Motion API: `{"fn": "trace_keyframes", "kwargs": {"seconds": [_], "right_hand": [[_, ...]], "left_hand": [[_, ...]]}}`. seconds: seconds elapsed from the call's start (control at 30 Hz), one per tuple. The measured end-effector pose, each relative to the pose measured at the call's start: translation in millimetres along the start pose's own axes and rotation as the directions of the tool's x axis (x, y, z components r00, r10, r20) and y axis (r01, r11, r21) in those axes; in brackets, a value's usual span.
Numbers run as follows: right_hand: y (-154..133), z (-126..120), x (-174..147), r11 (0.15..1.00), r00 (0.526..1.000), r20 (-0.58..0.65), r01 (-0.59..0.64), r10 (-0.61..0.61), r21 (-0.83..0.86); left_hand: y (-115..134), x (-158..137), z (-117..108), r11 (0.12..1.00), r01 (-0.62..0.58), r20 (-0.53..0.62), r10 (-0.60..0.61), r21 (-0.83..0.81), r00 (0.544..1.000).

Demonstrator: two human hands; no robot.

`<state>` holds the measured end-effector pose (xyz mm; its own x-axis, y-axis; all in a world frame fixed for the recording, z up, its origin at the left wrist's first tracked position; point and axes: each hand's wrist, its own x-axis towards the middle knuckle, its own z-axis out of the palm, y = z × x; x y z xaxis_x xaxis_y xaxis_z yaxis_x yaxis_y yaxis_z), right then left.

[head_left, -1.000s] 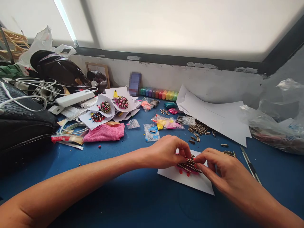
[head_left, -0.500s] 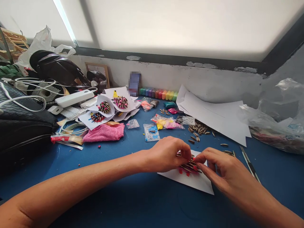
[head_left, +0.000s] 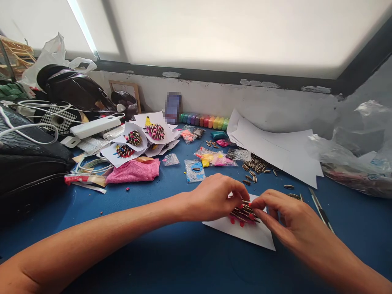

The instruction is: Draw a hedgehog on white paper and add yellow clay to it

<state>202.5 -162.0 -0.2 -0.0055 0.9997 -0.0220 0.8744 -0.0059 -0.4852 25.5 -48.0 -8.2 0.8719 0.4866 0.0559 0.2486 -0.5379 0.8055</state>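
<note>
A hedgehog-like figure (head_left: 243, 214) of pink clay stuck with striped sunflower seeds and red clay dots lies on a sheet of white paper (head_left: 254, 237). From the left, my left hand (head_left: 219, 198) reaches over the figure, its fingers curled and pinched at the seeds. The fingertips hide whatever they hold. On the other side my right hand (head_left: 283, 214) is closed, thumb and forefinger together at a small bit of red clay (head_left: 250, 204) on the figure's upper right. Part of the figure is covered by both hands.
Loose sunflower seeds (head_left: 259, 164) lie beyond the hands, with clay bags (head_left: 214, 157) to their left. A utility knife (head_left: 321, 210) is at right. Finished seed figures (head_left: 133, 139), a pink cloth (head_left: 133, 170) and a black bag (head_left: 30, 159) fill the left. White sheets (head_left: 275, 143) lean behind.
My left fingers have shifted slightly right over the figure, and a red dot now shows beside their tips. My right hand stays almost still.
</note>
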Motion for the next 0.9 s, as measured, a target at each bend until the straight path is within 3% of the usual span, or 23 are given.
{"fn": "trace_keyframes", "kwargs": {"seconds": [0.3, 0.5, 0.73, 0.9], "right_hand": [[-2, 3, -1, 0.998, 1.000, 0.016, 0.015, -0.016, 0.053], [-5, -3, -1, 0.999, 0.997, -0.073, 0.007, -0.004, 0.044], [13, -10, 4, 0.968, 0.981, -0.129, -0.168, 0.146, -0.186], [30, -11, 5, 0.942, 0.969, -0.118, -0.238, 0.216, -0.236]], "left_hand": [[1, 1, -2, 0.999, 0.004, 0.008, -0.003, -0.043, 1.000], [-2, 1, -5, 0.999, -0.046, -0.058, 0.046, 0.001, 0.997], [-27, 12, -14, 0.999, 0.008, -0.230, 0.004, 0.053, 0.973], [-37, 14, -12, 0.994, 0.022, -0.199, 0.000, 0.108, 0.980]]}}
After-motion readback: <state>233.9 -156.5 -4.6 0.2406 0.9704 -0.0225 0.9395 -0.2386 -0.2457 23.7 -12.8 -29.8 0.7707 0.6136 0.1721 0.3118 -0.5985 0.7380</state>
